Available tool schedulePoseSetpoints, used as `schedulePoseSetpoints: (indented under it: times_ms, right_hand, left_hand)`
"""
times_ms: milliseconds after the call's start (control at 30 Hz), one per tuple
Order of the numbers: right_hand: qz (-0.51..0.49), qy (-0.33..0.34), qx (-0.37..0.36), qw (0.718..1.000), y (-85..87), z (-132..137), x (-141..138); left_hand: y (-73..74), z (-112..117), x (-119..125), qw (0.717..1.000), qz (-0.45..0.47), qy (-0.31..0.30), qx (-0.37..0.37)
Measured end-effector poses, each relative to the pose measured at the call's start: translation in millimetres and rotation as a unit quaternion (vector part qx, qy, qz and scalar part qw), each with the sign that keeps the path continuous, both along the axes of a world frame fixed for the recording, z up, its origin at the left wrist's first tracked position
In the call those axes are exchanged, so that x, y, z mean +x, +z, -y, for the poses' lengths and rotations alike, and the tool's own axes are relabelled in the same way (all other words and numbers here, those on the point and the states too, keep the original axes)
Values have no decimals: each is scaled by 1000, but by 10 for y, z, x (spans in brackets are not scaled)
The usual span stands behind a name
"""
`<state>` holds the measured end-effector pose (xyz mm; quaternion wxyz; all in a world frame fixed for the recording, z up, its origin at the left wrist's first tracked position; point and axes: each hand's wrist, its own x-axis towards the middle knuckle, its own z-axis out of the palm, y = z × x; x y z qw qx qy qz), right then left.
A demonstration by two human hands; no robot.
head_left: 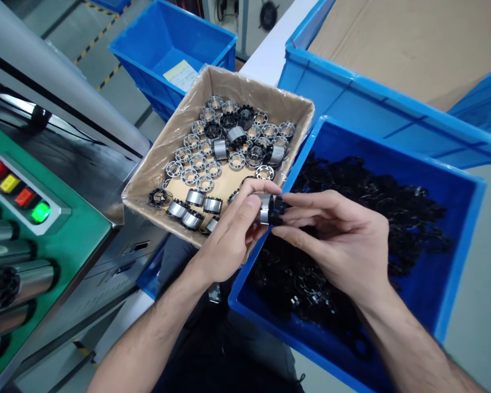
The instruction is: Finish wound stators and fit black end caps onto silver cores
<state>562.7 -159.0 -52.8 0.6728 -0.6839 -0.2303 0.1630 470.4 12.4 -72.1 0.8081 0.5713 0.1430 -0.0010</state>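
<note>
My left hand (233,234) grips a silver metal ring core (264,208) between thumb and fingers, over the right edge of the lined box. Against the core's right end, my right hand (343,234) pinches a black plastic end piece (279,209); whether it is fully seated I cannot tell. Below and left of my hands, the cardboard box (147,174) lined with clear plastic holds bare metal rings (197,161) and several cores with black ends (192,219). Under my right hand, a blue bin (460,240) contains a heap of black plastic pieces (417,224).
At left stands a green-topped machine (79,218) with lit buttons (41,212) and metal cylinders (35,275). An open blue crate (147,49) with a paper note (180,75) is behind the box. A larger blue bin (352,93) holding cardboard (405,43) rises at back right.
</note>
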Motion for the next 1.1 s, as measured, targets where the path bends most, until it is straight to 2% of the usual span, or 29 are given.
schedulePoseSetpoints:
  times_ms: [267,400,467,533,600,633,700,733,767,800,833,900,1100]
  right_hand:
    - [78,40,6,996,-33,0,1]
    - [36,54,43,997,-70,-24,8]
    - [20,78,45,996,-125,3,98]
    - [45,70,-20,996,-216,66,252]
    - [118,26,-179,976,-344,150,420]
    - [161,14,-285,945,-417,189,489]
    - [220,38,-478,850,-559,238,564]
    - [231,67,-540,807,-620,243,571]
    - [235,95,-575,778,-668,236,562]
    - [235,116,-589,764,-701,219,545]
    - [236,128,-590,762,-718,197,526]
    - [237,137,-587,762,-710,155,503]
    - [216,140,-578,774,-565,172,611]
  left_hand:
    - [53,-53,-28,997,20,-45,63]
    - [58,-102,-26,986,95,-79,111]
    - [90,-157,-30,972,109,-100,181]
    - [148,-252,-40,937,75,-115,323]
    - [218,-394,-44,868,23,-103,485]
    - [250,-479,-36,828,-8,-84,555]
    - [299,-658,13,745,-77,-34,662]
    - [312,-742,55,703,-112,-19,702]
    - [316,-816,106,667,-145,-23,731]
    - [314,-877,165,639,-172,-43,749]
    - [306,-924,226,621,-190,-71,757]
    - [282,-978,345,608,-209,-120,756]
    - [290,-1004,515,609,-219,-149,747]
